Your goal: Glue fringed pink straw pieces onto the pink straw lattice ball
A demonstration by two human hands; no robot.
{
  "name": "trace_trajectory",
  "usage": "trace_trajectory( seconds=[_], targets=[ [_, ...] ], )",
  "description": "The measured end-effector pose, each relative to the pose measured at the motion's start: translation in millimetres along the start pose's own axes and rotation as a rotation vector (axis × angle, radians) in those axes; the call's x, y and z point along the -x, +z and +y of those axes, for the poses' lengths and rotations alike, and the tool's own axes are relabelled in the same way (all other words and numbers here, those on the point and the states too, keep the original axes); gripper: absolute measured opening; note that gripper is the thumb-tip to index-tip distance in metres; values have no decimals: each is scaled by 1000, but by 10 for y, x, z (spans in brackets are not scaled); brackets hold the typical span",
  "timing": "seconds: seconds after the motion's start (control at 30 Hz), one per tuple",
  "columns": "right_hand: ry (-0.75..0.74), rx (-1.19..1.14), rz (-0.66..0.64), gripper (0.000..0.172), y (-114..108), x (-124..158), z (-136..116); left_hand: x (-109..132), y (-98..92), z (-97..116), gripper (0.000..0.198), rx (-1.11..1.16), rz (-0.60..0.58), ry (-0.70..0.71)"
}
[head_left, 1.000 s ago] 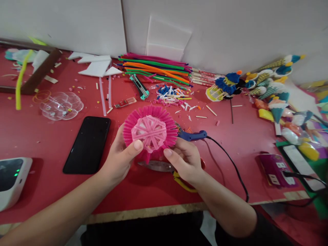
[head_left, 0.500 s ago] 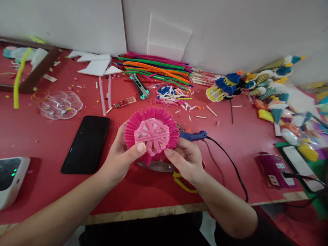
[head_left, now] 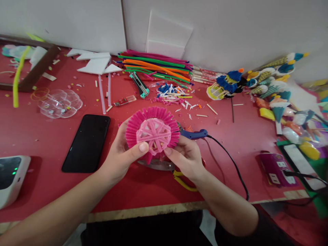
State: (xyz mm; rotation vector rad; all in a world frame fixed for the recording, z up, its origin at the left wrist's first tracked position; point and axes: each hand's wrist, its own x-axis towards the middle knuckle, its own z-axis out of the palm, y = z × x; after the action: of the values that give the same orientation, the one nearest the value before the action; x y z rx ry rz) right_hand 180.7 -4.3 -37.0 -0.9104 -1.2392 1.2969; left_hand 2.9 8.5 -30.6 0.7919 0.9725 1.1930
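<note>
I hold a round pink craft piece above the red table. It has a light pink spoked centre and a darker pink fringe of pipe cleaners round its rim. My left hand grips its left and lower edge, thumb pressed on the front. My right hand grips its lower right edge with thumb and fingers. Just behind my right hand lies a blue glue gun with a black cord. Scissors with yellow handles lie under my right hand.
A black phone lies left of my hands, a white device at the far left. Behind are coloured pipe cleaners, a utility knife, cut scraps, a clear plastic tray, foam pieces. Finished crafts and a purple power strip sit at the right.
The pink piece has turned a little in my hands and both thumbs have shifted closer together along its lower edge. The view has drifted slightly.
</note>
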Motion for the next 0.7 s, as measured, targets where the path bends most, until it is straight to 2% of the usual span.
trace_trajectory(
  seconds=[0.33, 0.53, 0.7],
  targets=[
    [73, 22, 34, 28, -7, 11, -10, -9, -24, -22, 79, -3, -47, 4],
    [49, -80, 2, 19, 18, 8, -36, 6, 15, 20, 78, 23, -39, -38],
    [59, -62, 18, 21, 19, 2, -44, 1, 33, 32, 76, 32, -31, -48]
  ],
)
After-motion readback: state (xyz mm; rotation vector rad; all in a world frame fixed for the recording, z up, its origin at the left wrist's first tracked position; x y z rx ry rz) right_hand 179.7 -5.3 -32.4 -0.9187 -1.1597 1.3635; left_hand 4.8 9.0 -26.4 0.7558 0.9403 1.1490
